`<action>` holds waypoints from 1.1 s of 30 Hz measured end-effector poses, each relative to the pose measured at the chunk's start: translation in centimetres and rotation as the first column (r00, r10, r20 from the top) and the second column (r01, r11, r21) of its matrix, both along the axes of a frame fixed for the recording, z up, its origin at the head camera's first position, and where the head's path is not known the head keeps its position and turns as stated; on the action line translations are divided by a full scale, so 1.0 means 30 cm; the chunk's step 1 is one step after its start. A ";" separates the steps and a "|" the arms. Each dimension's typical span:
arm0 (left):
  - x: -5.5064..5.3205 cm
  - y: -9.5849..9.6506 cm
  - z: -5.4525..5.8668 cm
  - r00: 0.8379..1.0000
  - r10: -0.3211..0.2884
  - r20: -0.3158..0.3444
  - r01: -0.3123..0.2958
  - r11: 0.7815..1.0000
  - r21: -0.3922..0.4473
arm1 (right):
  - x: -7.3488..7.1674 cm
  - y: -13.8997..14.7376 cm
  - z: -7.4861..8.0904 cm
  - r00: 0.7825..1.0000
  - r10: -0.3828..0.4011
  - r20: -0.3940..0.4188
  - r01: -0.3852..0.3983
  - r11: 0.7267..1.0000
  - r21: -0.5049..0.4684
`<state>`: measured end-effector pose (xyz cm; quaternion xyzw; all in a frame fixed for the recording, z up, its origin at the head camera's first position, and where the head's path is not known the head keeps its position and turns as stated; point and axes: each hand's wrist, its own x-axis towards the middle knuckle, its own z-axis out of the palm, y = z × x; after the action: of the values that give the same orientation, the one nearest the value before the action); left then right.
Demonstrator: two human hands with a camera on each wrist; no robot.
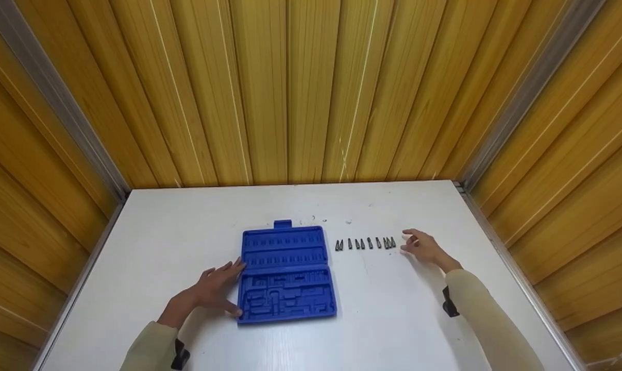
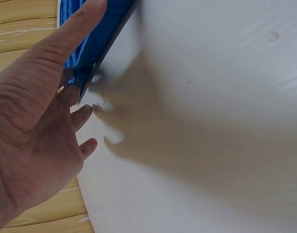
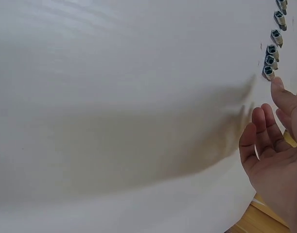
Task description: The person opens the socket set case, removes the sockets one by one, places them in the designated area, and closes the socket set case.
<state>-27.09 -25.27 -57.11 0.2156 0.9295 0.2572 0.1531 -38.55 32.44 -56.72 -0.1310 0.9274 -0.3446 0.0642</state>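
Observation:
An unfolded blue plastic tool case [image 1: 285, 268] lies flat on the white table, its moulded slots facing up. My left hand [image 1: 214, 289] rests against its left side, thumb at the near left corner and fingers spread along the edge. In the left wrist view, the thumb of the left hand [image 2: 39, 111] lies over the rim of the blue case [image 2: 102, 36]. Right of the case stretches a row of several small dark metal screwdriver bits [image 1: 363, 243]. Beside the row's right end hovers my right hand [image 1: 425, 248], fingers loosely bent and holding nothing. Its thumb appears close to the last bit [image 3: 268, 73].
The white table [image 1: 393, 309] meets yellow wood-patterned panels [image 1: 311, 93] at the back, with more panels at both sides. Small dark specks [image 1: 325, 220] mark the tabletop behind the case. A latch tab [image 1: 283, 224] sticks out from the case's far edge.

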 end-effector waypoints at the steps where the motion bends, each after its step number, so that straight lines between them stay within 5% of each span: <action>1: -0.002 0.000 0.003 1.000 -0.003 0.005 0.003 1.000 0.006 | 0.000 0.005 0.007 1.000 0.009 -0.006 -0.009 1.000 0.001; 8: -0.018 -0.010 0.017 0.999 0.008 0.045 -0.009 0.999 0.040 | -0.001 0.008 0.047 0.998 0.028 -0.060 -0.029 0.999 -0.022; 15: -0.039 -0.035 0.028 0.984 0.134 0.120 -0.147 0.983 0.108 | 0.004 -0.006 0.074 0.993 0.040 -0.111 -0.041 0.999 -0.008; 21: -0.079 -0.061 0.033 0.978 0.196 -0.072 -0.187 0.975 0.118 | 0.009 -0.030 0.101 0.990 0.017 -0.143 -0.002 0.994 0.106; 27: -0.108 -0.081 0.036 0.933 0.275 -0.233 -0.260 0.961 0.093 | 0.012 -0.046 0.109 0.981 0.012 -0.195 0.027 0.980 0.197; 33: -0.118 -0.088 0.057 0.899 0.328 -0.292 -0.312 0.945 0.101 | 0.015 -0.066 0.125 0.971 0.025 -0.239 0.032 0.973 0.230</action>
<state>-30.64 -27.92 -55.40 0.1010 0.9576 0.2665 -0.0418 -38.10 30.46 -52.95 -0.1618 0.9624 -0.2156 -0.0345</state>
